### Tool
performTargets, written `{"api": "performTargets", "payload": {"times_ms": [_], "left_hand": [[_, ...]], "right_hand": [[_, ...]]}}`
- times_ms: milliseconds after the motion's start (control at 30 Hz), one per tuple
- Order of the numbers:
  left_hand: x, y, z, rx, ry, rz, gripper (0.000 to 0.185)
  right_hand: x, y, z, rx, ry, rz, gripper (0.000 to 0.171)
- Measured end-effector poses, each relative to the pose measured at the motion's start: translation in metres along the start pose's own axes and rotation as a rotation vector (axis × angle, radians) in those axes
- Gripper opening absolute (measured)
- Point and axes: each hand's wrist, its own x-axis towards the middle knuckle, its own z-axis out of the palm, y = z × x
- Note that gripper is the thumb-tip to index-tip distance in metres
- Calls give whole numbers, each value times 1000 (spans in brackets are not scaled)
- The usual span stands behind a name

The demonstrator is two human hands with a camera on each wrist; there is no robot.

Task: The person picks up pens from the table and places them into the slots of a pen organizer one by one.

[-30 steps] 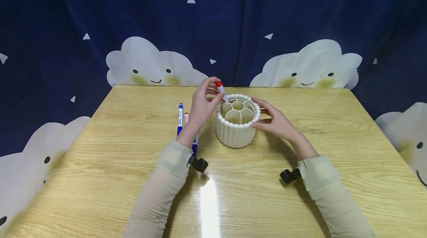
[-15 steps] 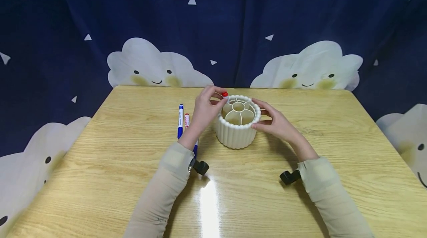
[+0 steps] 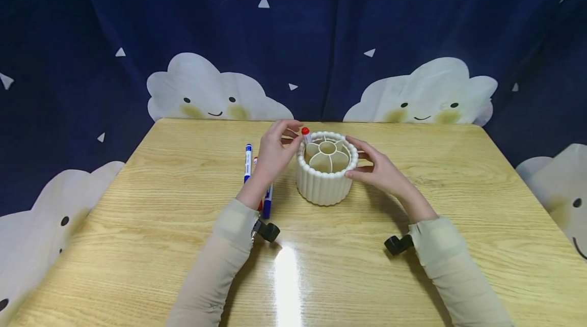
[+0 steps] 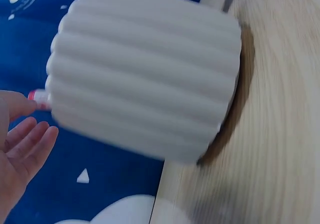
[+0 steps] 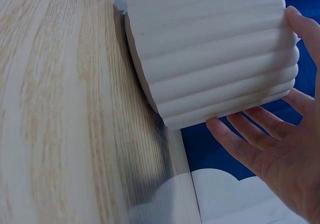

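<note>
Left hand [image 3: 276, 151]: fingers loose, gripping nothing, beside the red-capped marker [image 3: 307, 136]
Right hand [image 3: 380, 166]: grips the holder [image 3: 323, 188] near its rim, likely steadying it
Red-capped marker: stands in the holder's far-left side, seemingly propped
Blue markers [image 3: 248, 161]: lie left, handily close

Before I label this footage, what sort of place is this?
Perhaps an indoor recording setup: a wooden table, a navy cloud-print curtain behind it, and black devices at both wrists.
</note>
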Motion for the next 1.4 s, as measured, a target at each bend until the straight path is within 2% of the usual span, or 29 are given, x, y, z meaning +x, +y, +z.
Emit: {"api": "performTargets", "payload": {"times_ms": [200,400,500,733,900,1100,1400], "left_hand": [[-6,-14,-23,54,47,-27,24],[-12,-29,-43,107,50,-76,23],[-15,-35,-52,155,37,-135,23],[-22,-51,-67,261,-6,-334,28],[-24,-62,-72,331,-65,-442,33],[-20,-74,-71,383,-143,-552,37],[-14,-87,-65,451,-219,-636,47]], "right_hand": [[-1,-1,0,-3,0,3,76],[-1,0,0,-2,-2,1,76],[0,0,1,0,-1,1,76],[0,1,1,2,-1,-3,77],[0,0,1,0,-2,-5,76],[0,1,0,-4,-3,-6,76],[0,0,0,-3,-5,-7,76]]}}
